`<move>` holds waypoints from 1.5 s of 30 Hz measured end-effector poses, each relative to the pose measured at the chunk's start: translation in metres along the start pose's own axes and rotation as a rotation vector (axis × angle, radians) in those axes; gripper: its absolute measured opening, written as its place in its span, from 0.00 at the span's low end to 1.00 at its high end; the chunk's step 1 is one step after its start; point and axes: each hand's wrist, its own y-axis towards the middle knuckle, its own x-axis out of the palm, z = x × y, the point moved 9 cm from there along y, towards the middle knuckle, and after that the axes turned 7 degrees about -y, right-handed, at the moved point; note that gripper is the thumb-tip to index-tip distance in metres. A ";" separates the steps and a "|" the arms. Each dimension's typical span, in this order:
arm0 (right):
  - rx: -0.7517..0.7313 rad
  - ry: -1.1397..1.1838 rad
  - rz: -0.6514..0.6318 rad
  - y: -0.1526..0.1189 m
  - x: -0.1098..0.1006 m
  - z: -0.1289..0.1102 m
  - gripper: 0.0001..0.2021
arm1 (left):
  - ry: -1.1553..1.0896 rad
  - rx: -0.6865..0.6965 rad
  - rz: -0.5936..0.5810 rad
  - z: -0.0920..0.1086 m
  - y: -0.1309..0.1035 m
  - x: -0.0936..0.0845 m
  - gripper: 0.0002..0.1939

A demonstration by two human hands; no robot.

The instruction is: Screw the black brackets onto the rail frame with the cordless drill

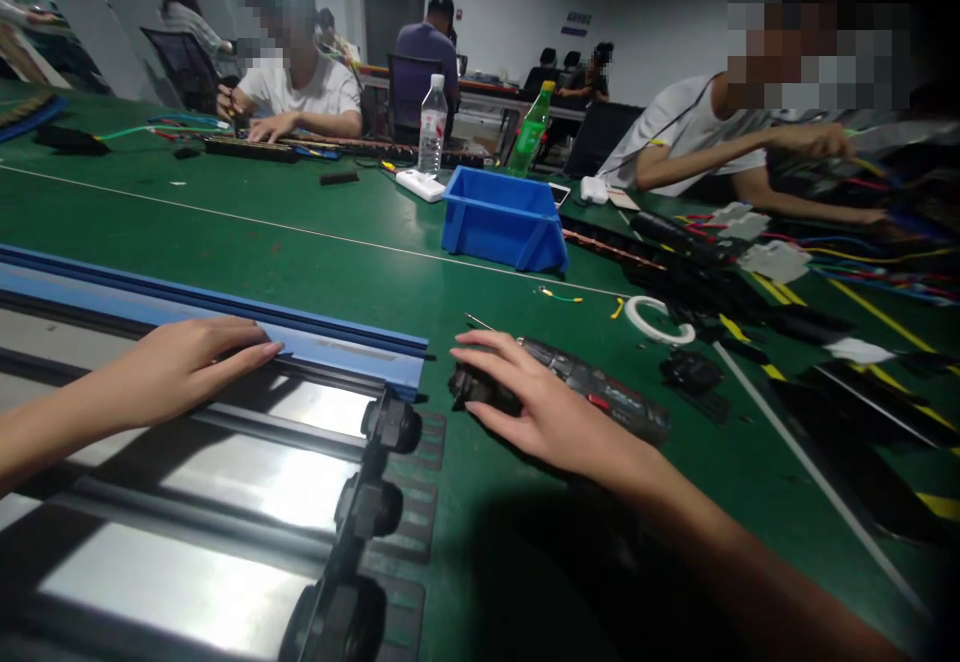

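My left hand (pixel 202 362) rests at the far edge of a panel assembly with silver metal plates (pixel 292 422) and dark bars, its fingers reaching the blue rail (pixel 352 347). Nothing is visible between its fingers, which lie stretched out. On the right, my right hand (pixel 532 392) lies spread over a dark power screwdriver (pixel 600 392), touching its front part; the thin bit points to the upper left. Black end fittings (pixel 394 424) line the assembly's right side, between my hands.
Ahead on the green table (pixel 337 242) stand a blue bin (pixel 502 217), a clear bottle (pixel 433 127) and a green bottle (pixel 531 132). A white ring (pixel 660 322), wires and black parts lie right. Two people work across the table.
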 end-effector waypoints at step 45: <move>0.148 0.230 -0.067 0.004 0.025 0.008 0.33 | -0.029 0.068 -0.029 -0.006 0.003 0.005 0.27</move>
